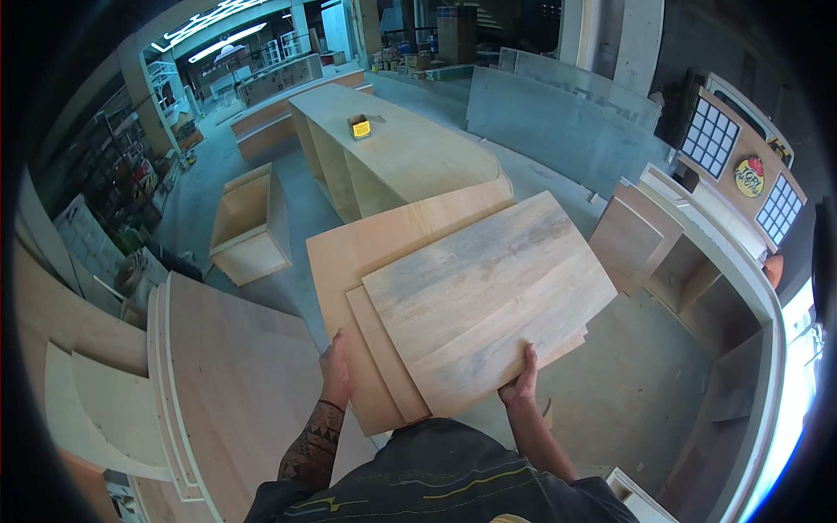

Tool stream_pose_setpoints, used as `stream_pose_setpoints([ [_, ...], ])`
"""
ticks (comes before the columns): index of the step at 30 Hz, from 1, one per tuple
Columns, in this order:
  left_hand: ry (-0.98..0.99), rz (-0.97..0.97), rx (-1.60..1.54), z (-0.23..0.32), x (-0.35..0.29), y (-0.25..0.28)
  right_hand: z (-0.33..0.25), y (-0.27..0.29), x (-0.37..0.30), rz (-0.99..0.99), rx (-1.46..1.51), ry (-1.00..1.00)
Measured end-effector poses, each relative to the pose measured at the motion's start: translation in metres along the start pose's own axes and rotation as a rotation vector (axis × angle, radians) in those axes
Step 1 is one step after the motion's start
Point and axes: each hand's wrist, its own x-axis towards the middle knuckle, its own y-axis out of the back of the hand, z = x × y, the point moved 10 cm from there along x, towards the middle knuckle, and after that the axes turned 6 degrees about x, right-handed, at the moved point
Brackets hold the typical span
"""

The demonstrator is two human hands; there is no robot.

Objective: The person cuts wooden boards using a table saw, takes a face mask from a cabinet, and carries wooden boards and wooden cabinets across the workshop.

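Across my front I carry a fanned stack of plywood panels. The top plywood panel (497, 296) is greyish with darker streaks, and a narrow strip of a second panel (384, 353) shows along its left side. Beneath them lies a larger, warmer-toned panel (330, 270). My left hand (336, 366) grips the left edge of the larger panel, its fingers mostly hidden underneath. My right hand (521, 379) clamps the near right edge of the stack, thumb on top of the streaked panel. The stack's far end overlaps the near end of a long wooden counter (410, 148) in view.
A small yellow-and-dark box (360, 127) stands on the counter. An open wooden box (253, 227) sits on the floor to the left. Large plywood sheets (235, 366) lean at the lower left. A curved cabinet (758, 314) bounds the right side; glass-like sheets (558, 131) stand behind.
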Motion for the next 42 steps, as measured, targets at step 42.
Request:
stream_pose_setpoints([
  [42, -0.284, 0.312, 1.047, 0.079, 0.331, -0.179, -0.221, -0.231, 0.583, 0.098, -1.546, 0.773],
])
